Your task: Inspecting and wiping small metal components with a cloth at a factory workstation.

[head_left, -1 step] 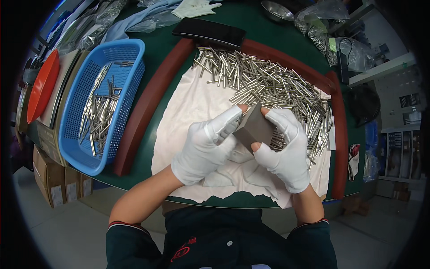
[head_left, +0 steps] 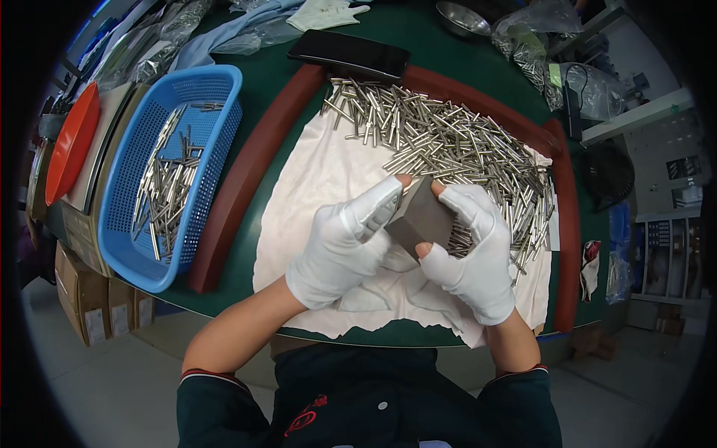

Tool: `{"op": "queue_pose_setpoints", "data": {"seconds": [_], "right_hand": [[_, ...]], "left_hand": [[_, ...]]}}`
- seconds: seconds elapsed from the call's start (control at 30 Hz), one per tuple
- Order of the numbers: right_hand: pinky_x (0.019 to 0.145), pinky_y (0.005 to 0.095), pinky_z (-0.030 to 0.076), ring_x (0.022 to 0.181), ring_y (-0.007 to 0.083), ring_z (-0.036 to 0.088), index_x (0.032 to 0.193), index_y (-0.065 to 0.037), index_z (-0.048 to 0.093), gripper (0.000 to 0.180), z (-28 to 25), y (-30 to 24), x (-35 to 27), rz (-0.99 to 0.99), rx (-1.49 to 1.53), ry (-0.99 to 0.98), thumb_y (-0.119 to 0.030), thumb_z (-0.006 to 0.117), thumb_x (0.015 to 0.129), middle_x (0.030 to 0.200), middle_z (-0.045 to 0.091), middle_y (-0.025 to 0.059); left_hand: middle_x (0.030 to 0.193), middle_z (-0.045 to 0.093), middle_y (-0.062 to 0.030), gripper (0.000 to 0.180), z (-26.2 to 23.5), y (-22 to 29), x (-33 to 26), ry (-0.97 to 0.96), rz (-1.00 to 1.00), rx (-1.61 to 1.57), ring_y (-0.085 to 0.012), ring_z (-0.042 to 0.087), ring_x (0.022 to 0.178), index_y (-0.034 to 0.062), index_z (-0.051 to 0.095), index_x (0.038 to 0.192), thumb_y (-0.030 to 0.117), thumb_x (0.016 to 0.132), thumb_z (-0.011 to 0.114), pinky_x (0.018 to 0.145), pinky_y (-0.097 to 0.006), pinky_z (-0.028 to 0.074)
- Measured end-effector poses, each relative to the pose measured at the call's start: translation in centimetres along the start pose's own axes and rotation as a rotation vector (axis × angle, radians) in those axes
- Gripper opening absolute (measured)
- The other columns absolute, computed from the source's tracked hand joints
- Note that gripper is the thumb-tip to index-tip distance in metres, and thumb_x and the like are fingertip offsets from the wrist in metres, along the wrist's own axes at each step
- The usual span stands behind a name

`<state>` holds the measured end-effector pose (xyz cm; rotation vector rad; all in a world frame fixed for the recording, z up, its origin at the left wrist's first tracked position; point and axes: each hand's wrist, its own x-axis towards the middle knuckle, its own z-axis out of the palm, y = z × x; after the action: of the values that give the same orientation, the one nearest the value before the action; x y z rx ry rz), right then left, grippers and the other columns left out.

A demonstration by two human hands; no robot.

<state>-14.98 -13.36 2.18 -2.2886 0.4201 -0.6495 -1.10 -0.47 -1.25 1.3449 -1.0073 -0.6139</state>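
A dark grey rectangular block is held up over a white cloth. My right hand, in a white glove with bare fingertips, grips it from the right, thumb on its near edge and a finger on its top. My left hand, gloved the same way, is closed at the block's left side, thumb tip by its upper corner. Greyish streaks show between the left fingers; what they hold is too small to make out. Just beyond both hands lies a large heap of thin metal pins.
Dark red padded bars border the cloth, and a black phone rests at the far one. At left stands a blue plastic basket with more pins, beside an orange tray. A metal bowl sits far right.
The block has tilted and shifted very slightly. My right hand has moved a little to the left and down with it. The left hand has hardly moved.
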Motion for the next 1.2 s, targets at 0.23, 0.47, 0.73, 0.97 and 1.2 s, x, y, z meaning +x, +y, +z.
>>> {"op": "queue_pose_setpoints", "data": {"seconds": [0.23,0.47,0.73,0.97,1.2], "right_hand": [[0.084,0.0338,0.049,0.092,0.0264,0.061,0.109,0.007,0.063,0.055,0.0,-0.2,0.2,0.105,0.088,-0.003,-0.019,0.077,0.063,0.1,0.061,0.0158],[0.083,0.0323,0.05,0.09,0.0251,0.062,0.109,0.009,0.063,0.056,-0.1,0.4,0.4,0.184,0.086,0.013,-0.02,0.076,0.063,0.1,0.061,0.016],[0.081,0.0288,0.051,0.09,0.0219,0.064,0.11,0.011,0.062,0.058,-0.4,1.3,0.8,0.354,0.183,0.121,-0.023,0.076,0.065,0.101,0.062,0.0162],[0.083,0.0303,0.05,0.092,0.0241,0.063,0.108,0.01,0.062,0.056,0.0,0.0,0.6,0.314,0.151,-0.005,-0.022,0.076,0.065,0.1,0.062,0.0163],[0.081,0.0325,0.05,0.089,0.0262,0.063,0.107,0.009,0.064,0.054,0.0,-0.3,0.6,0.242,0.059,-0.029,-0.023,0.075,0.064,0.098,0.062,0.0169]], "left_hand": [[0.087,0.064,-0.001,0.06,0.3,0.1,-0.2,0.012,-0.142,-0.187,-0.0013,0.055,0.07,0.0053,0.051,0.135,-0.012,0.079,0.058,0.062,-0.017,0.046],[0.077,0.058,0.0021,0.055,0.4,-0.1,-0.1,0.025,-0.19,-0.168,0.0011,0.048,0.065,0.004,0.051,0.135,-0.009,0.082,0.06,0.057,-0.016,0.042],[0.079,0.063,-0.0035,0.063,-0.3,1.6,0.8,-0.044,-0.467,-0.36,-0.004,0.057,0.066,0.0011,0.037,0.143,-0.003,0.085,0.06,0.059,-0.02,0.049],[0.079,0.063,-0.0042,0.062,0.0,1.1,0.8,-0.038,-0.453,-0.37,-0.0045,0.057,0.068,-0.0012,0.037,0.142,-0.004,0.085,0.06,0.06,-0.02,0.049],[0.083,0.061,-0.0009,0.059,0.4,1.1,0.6,-0.023,-0.437,-0.338,-0.0031,0.053,0.068,-0.0018,0.04,0.14,-0.008,0.084,0.056,0.059,-0.019,0.046]]}}
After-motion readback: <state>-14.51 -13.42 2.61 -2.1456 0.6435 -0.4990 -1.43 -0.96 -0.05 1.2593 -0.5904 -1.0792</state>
